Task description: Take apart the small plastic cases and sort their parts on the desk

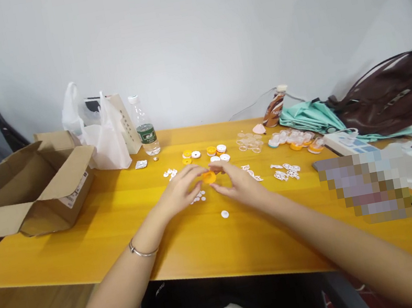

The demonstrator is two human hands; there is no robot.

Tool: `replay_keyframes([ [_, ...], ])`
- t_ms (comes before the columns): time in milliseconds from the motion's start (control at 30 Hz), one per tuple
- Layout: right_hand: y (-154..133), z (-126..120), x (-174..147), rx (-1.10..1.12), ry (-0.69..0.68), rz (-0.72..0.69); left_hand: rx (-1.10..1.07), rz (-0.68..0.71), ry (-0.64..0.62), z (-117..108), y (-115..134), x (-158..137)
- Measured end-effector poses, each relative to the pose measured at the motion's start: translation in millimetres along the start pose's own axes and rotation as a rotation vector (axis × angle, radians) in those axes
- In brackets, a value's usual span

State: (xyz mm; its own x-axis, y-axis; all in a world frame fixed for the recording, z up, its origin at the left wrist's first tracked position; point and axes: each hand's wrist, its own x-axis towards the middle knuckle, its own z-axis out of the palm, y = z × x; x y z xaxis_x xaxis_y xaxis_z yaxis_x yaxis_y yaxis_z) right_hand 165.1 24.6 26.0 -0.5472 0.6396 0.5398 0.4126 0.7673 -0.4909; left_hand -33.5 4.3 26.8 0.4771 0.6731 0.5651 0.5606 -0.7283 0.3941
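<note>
An orange round plastic piece [209,177] is held between my two hands over the middle of the table. My left hand [180,190] pinches its left side, and the fingertips of my right hand [237,183] close around its right edge. Below them a single white disc [225,214] lies on the tabletop. Small white discs [202,195] lie partly behind my left hand, and small white pieces [170,173] are scattered beyond it. Yellow and white round parts [211,151] form groups behind my hands. White cut-out pieces [287,171] lie to the right of my right hand.
Clear rings [249,142] and clear-topped round containers [294,138] are farther right. An open cardboard box [69,172], plastic bag [108,139] and water bottle [145,127] stand left. A drink bottle [276,106], teal cloth [311,117] and brown bag [397,88] occupy the back right.
</note>
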Motion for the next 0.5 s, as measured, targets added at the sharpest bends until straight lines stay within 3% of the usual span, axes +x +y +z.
replay_keyframes([
  [133, 2.5, 2.0, -7.8, 0.136, -0.023, 0.098, 0.121, 0.096, -0.073, -0.2, 2.2, -1.5],
  [233, 8.3, 0.8, -12.5, 0.189, -0.02, 0.147, 0.175, 0.078, -0.087, 2.1, -2.4, -2.9],
  [367, 17.1, -7.1, -21.5, 0.189, 0.024, 0.217, 0.245, -0.116, -0.046, 2.1, -15.1, 6.2],
  [500, 27.0, -14.5, -31.6, 0.205, 0.087, 0.304, 0.401, -0.269, -0.194, 4.9, -31.3, 36.6],
])
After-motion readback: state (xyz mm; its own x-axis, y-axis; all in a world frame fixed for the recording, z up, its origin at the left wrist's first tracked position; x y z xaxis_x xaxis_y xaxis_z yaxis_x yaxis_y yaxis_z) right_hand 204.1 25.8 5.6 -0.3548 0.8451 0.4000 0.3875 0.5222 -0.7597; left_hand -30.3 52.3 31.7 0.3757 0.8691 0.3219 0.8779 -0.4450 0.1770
